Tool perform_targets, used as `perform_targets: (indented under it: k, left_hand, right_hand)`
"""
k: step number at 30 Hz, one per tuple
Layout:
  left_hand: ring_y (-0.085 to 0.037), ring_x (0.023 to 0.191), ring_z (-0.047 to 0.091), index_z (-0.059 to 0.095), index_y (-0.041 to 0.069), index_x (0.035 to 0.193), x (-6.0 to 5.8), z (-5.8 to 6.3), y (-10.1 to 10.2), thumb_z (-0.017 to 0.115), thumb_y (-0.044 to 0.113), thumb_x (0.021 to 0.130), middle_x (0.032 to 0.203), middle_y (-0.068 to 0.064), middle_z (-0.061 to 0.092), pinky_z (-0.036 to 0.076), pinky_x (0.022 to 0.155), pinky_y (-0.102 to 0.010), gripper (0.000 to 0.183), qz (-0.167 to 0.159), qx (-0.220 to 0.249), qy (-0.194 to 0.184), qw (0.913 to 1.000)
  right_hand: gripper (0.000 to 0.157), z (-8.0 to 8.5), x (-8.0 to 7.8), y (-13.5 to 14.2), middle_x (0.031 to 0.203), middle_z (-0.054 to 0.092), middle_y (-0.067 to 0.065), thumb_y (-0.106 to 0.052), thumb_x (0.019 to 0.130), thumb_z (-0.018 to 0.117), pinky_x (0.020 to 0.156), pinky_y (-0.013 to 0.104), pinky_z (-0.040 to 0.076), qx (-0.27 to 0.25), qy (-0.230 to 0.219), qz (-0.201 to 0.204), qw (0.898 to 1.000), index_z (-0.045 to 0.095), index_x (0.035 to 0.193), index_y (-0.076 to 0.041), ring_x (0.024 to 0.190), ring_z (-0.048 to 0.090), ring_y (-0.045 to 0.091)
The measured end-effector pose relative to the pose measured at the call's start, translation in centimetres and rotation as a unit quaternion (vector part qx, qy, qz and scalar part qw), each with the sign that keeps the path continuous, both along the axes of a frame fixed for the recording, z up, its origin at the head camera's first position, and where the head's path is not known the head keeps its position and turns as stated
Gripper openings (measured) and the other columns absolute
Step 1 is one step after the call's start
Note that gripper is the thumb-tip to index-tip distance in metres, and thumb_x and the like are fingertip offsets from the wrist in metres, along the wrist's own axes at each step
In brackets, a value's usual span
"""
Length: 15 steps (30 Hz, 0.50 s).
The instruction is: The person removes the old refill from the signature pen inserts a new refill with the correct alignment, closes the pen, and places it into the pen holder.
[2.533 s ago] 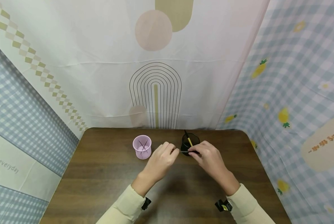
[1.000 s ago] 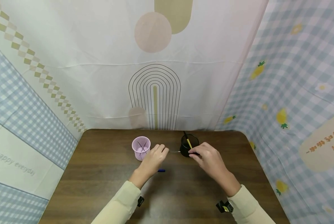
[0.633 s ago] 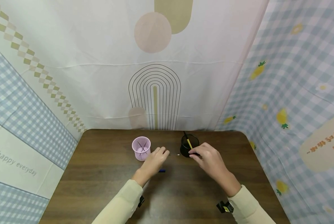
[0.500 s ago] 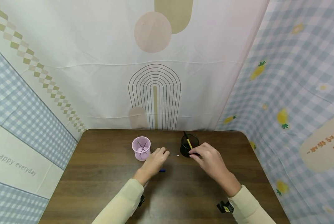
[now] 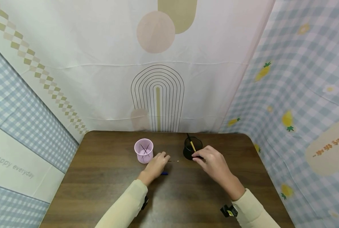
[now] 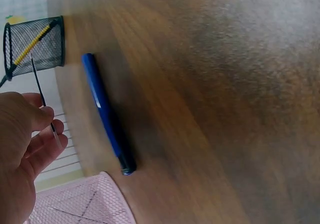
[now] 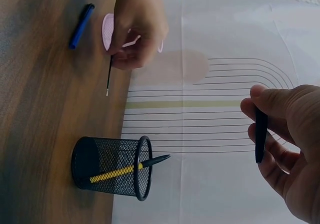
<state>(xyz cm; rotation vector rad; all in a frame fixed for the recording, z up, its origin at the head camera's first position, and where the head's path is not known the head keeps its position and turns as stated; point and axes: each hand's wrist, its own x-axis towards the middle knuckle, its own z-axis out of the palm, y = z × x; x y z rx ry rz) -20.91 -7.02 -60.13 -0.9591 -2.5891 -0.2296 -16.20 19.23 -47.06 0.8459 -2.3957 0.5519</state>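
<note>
My left hand (image 5: 157, 164) pinches a thin dark pen refill (image 6: 38, 81) with a pale tip, low over the table between the two cups. In the left wrist view, the refill passes between thumb and fingers. My right hand (image 5: 213, 160) holds a short black pen barrel (image 7: 260, 134) between thumb and fingers, in front of the black mesh cup (image 7: 140, 191). Leaning in that cup is a yellow and black pen (image 7: 115, 174). Just left of my left hand stands a pink mesh cup (image 5: 136, 151) with thin dark sticks crossed inside, resembling refills.
On the brown table (image 5: 181, 202) lies a blue pen (image 6: 102, 108), partly hidden by my left hand in the head view. Patterned cloths (image 5: 107, 95) hang behind the table and along its sides.
My left hand has moved left and down, away from my right hand, taking the refill with it. The blue pen has come into view. My right hand has hardly moved.
</note>
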Motion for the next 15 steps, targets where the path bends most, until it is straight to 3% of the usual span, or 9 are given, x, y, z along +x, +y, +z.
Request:
perform_targets:
  k: [8, 15]
  left_hand:
    - [-0.025, 0.082, 0.066, 0.070, 0.006, 0.103, -0.2, -0.8, 0.1, 0.071, -0.008, 0.082, 0.095, -0.008, 0.064, 0.059, 0.070, -0.036, 0.025, 0.006, -0.004, -0.041, 0.9991]
    - [-0.026, 0.082, 0.067, 0.069, 0.007, 0.098, -0.4, -1.7, 0.4, 0.071, -0.007, 0.080, 0.091, -0.008, 0.065, 0.059, 0.070, -0.038, 0.023, 0.020, -0.006, -0.068, 0.9975]
  right_hand:
    - [0.020, -0.1, 0.1, -0.1, 0.084, 0.076, -0.006, -0.014, 0.075, 0.091, 0.063, 0.031, 0.056, 0.000, -0.006, 0.003, 1.000, 0.080, 0.091, -0.017, 0.081, 0.065, 0.012]
    - [0.018, -0.1, 0.2, -0.1, 0.085, 0.076, -0.007, -0.016, 0.076, 0.091, 0.063, 0.030, 0.056, 0.005, -0.010, -0.001, 1.000, 0.080, 0.091, -0.018, 0.081, 0.065, 0.012]
